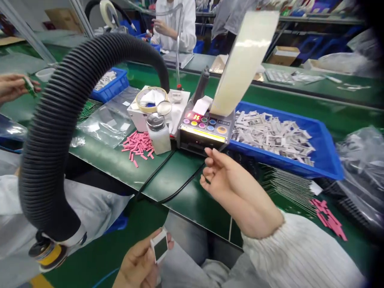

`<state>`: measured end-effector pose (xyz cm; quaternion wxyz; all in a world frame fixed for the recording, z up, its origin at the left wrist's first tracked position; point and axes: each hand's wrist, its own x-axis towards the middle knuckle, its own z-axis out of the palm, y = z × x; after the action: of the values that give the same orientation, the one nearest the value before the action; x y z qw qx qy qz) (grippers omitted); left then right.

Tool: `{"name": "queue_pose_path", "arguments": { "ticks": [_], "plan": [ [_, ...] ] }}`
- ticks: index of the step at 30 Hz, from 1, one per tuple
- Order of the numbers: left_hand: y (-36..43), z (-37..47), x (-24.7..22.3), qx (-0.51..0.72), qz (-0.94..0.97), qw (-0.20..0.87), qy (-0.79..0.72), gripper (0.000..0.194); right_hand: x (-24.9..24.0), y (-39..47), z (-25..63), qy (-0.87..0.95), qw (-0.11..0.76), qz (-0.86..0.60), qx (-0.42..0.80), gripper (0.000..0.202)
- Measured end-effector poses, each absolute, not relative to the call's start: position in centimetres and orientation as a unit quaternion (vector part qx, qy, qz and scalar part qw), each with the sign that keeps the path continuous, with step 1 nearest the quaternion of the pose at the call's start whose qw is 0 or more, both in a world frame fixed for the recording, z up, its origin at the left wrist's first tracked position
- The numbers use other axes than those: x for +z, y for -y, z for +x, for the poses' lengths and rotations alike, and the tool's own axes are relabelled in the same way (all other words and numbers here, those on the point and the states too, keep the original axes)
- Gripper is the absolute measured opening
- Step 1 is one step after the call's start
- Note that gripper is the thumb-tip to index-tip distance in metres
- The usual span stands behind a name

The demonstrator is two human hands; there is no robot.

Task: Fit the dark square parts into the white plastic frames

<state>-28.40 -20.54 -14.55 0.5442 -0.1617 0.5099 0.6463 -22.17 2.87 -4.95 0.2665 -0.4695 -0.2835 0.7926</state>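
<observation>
My left hand [139, 262], low in the view, holds a small white-framed part [160, 247] with a dark rectangular face. My right hand [217, 172] is raised just in front of the tape dispenser [204, 128], its fingers curled and thumb and index close together; whether anything is between them is too small to tell. The dispenser has a lit red display and carries a tall loop of pale tape [246, 60]. To its right stands a blue tray [330, 152] full of white framed parts [270, 134]. Pink strips [138, 145] lie beside a metal-capped bottle [159, 136] on the left.
A thick black ribbed hose [51, 132] arches over the left side. Black cables [180, 188] cross the green bench edge. More pink strips [328, 220] lie at the right. Another person's hand [12, 87] holds a green part at far left; another person [177, 24] works opposite.
</observation>
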Motion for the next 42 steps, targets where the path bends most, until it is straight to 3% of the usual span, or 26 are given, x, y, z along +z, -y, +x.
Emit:
{"name": "queue_pose_path", "arguments": {
  "ticks": [8, 21, 30, 38, 42],
  "plan": [
    [17.9, -29.4, -13.6, 0.63, -0.16, 0.555, -0.519, 0.043, -3.9, -3.5, -24.1, 0.142, 0.289, -0.513, 0.796, 0.013],
    [15.9, -28.9, -10.4, 0.656, -0.185, 0.515, -0.52, 0.034, -3.6, -3.2, -24.5, 0.099, 0.315, -0.513, 0.792, 0.014],
    [17.4, -29.3, -11.9, 0.666, -0.155, 0.539, -0.492, 0.031, -3.5, -3.5, -24.9, 0.08, 0.308, -0.526, 0.789, 0.012],
    [18.3, -29.2, -11.8, 0.664, -0.165, 0.525, -0.506, 0.034, -3.9, -2.9, -24.9, 0.112, 0.329, -0.509, 0.787, 0.009],
    [18.5, -29.1, -12.1, 0.668, -0.167, 0.513, -0.513, 0.035, -4.1, -0.9, -24.0, 0.26, 0.319, -0.475, 0.778, 0.009]
  ]
}}
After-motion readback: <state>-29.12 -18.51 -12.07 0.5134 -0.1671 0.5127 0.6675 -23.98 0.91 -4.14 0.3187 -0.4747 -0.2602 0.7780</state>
